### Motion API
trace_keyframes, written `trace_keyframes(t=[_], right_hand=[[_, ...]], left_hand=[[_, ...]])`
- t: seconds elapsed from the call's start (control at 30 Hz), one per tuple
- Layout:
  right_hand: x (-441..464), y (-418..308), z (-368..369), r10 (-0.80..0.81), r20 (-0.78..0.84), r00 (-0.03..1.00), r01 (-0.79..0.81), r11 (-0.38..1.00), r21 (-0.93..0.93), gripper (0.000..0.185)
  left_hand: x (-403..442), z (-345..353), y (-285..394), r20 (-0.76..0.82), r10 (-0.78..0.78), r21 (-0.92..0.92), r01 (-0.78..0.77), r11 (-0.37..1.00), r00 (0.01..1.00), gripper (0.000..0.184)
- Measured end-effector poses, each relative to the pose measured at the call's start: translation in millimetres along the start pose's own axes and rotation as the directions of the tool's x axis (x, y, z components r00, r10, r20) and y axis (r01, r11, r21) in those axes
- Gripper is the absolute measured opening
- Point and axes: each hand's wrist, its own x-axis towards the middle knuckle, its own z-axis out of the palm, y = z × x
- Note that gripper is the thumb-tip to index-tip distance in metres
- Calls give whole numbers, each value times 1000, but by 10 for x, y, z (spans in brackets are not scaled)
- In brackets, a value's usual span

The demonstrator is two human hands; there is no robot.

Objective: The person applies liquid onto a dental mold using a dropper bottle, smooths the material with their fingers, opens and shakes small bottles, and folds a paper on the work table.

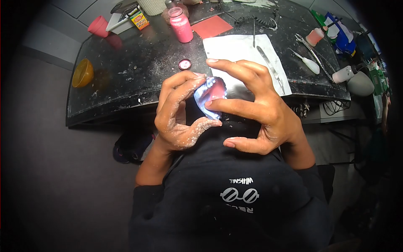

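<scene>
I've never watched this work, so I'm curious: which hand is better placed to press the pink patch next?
Probably the right hand: its index fingertip is at the blue-white model, beside the pink patch, while the left hand holds the model.

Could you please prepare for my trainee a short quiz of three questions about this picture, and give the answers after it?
1. Multiple choice: where is the cast?
A) Flat on the white sheet
B) In the left hand
C) On the red sheet

2. True or false: the pink jar stands upright on the black table.

3. Fill in the blank: near the left end of the table is a yellow ____.

Key:
1. B. Its fingers and thumb hold the cast above the lap.
2. True.
3. Bowl.
</scene>
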Motion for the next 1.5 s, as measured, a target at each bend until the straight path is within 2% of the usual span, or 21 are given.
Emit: trace_keyframes(t=[0.17,0.23,0.3,0.37,0.5,0.6,0.67,0.7,0.77,0.8,0.93,1.0,1.03,1.1,1.17,1.27,1.33,1.43,1.5], right_hand=[[-19,7,-71,-77,8,997,77,997,14,56],[-15,5,-121,-75,6,997,75,997,9,55],[-4,-5,-146,20,-23,1000,-22,998,-59,56],[-8,8,-88,15,-5,1000,-15,999,-29,54],[-17,-58,-80,-5,-12,1000,5,1000,24,52],[-80,-76,-189,-30,-37,999,29,999,-20,51],[-136,-103,-235,69,-77,995,-74,996,-59,49],[-154,-103,-265,62,-81,995,-67,995,-69,49],[-220,-98,-310,83,-147,986,-101,987,-125,49],[-255,-87,-337,91,-161,983,-119,977,-174,49],[-418,5,-458,180,-289,940,-259,929,-264,49],[-499,59,-542,200,-349,916,-303,913,-273,48],[-541,97,-588,206,-376,904,-324,902,-285,48],[-601,146,-681,194,-425,884,-371,845,-385,42],[-664,193,-749,217,-490,844,-427,825,-370,40],[-672,155,-790,216,-494,842,-427,826,-367,39],[-625,101,-753,195,-467,863,-386,850,-359,38],[-604,107,-728,234,-422,876,-395,850,-348,38],[-671,226,-779,283,-490,825,-475,816,-329,35]], left_hand=[[3,-18,-15,-11,16,16,-16,1000,1000,82],[1,-12,-11,-18,24,9,-23,1000,1000,82],[8,-6,20,-9,-16,38,16,999,1000,82],[-7,11,-64,-10,62,-17,-62,998,998,82],[-16,-22,-64,-37,35,27,-34,999,999,83],[-7,-31,-20,-71,6,7,-5,1000,997,83],[10,-36,18,-77,-52,-108,43,993,996,84],[10,-33,44,-76,-39,-109,31,994,996,84],[-5,-23,90,-90,-204,-335,163,928,975,84],[14,-35,77,-89,-173,-364,129,922,981,82],[55,-84,58,-125,-90,-314,47,948,988,79],[90,-93,89,-134,-3,-115,-12,993,991,76],[103,-101,81,-133,3,-114,-18,993,991,76],[98,-117,67,-127,113,52,-107,993,986,74],[103,-127,74,-137,108,51,-102,993,985,73],[80,-131,59,-130,108,-9,-110,994,986,73],[38,-120,42,-159,-107,-343,47,938,981,75],[5,-140,-16,-163,-126,-415,48,908,979,77],[-1,-147,-4,-167,-169,-428,83,900,971,80]])
